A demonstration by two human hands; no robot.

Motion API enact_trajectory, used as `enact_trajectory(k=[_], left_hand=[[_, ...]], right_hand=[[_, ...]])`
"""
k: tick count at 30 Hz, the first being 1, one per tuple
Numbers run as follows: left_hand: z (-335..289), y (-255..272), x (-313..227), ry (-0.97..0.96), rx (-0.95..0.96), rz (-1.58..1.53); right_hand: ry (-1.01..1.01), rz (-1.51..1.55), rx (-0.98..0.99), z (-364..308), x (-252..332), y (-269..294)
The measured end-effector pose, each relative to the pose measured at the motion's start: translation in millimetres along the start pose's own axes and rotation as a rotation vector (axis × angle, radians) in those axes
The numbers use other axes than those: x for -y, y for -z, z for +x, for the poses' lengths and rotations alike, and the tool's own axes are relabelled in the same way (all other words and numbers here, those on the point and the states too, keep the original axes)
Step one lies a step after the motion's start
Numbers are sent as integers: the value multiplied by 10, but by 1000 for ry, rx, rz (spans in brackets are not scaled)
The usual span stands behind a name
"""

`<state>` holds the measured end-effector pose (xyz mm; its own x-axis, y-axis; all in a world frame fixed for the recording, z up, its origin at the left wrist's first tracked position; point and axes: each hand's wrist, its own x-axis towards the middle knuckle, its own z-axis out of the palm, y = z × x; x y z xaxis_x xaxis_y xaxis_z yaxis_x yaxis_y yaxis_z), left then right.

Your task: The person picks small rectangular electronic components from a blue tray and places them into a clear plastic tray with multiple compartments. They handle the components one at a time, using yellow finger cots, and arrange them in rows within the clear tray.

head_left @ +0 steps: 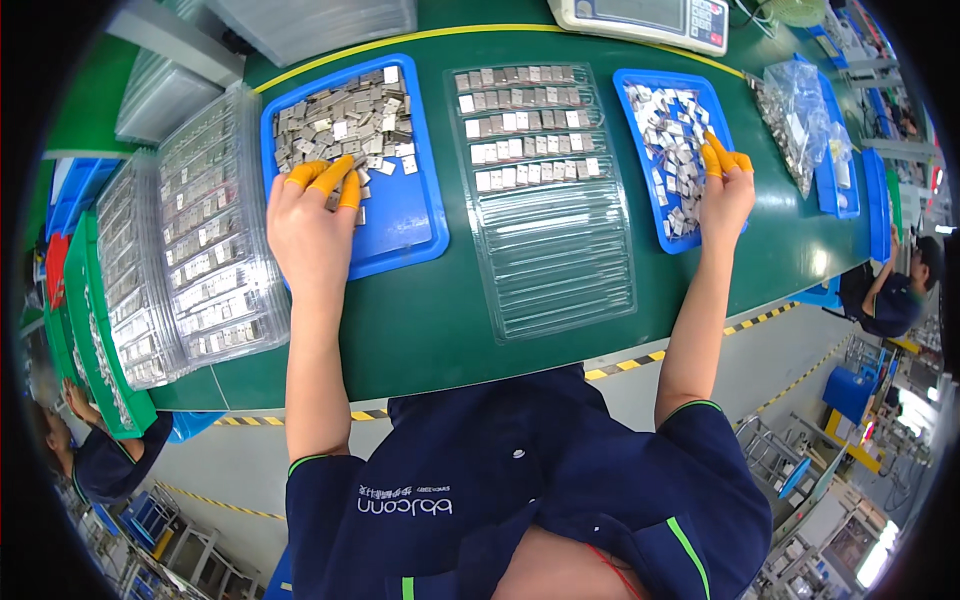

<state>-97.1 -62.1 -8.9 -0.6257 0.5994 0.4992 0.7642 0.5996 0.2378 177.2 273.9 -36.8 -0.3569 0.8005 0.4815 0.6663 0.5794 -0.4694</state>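
Observation:
My left hand (310,232), with yellow finger cots on its fingertips, bends its fingers down among small metal connector shells (345,115) heaped in the left blue tray (405,215). What those fingers close on is hidden. Over the right blue tray (712,90) my right hand (727,203), also in yellow finger cots, holds thumb and fingers together in a pinch near small white-and-metal pieces (672,165); anything in it is too small to make out. Between both hands lies a clear plastic slotted tray (555,265), its far rows filled with metal pieces and its near rows bare.
Stacked clear trays (215,240) filled with pieces stand at the left, beside a green bin (125,405). A digital scale (640,20) sits at the far edge. Plastic bags (795,110) lie at the right. Co-workers (895,295) sit on either side.

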Motion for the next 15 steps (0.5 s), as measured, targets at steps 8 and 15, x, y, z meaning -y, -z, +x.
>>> enact_trajectory(k=[8, 15], left_hand=[[-62, 77, -161, 585, 106, -703], [-389, 287, -397, 530, -99, -867]], right_hand=[[-219, 110, -20, -1, 219, 112], [-353, 673, 25, -295, 661, 358]])
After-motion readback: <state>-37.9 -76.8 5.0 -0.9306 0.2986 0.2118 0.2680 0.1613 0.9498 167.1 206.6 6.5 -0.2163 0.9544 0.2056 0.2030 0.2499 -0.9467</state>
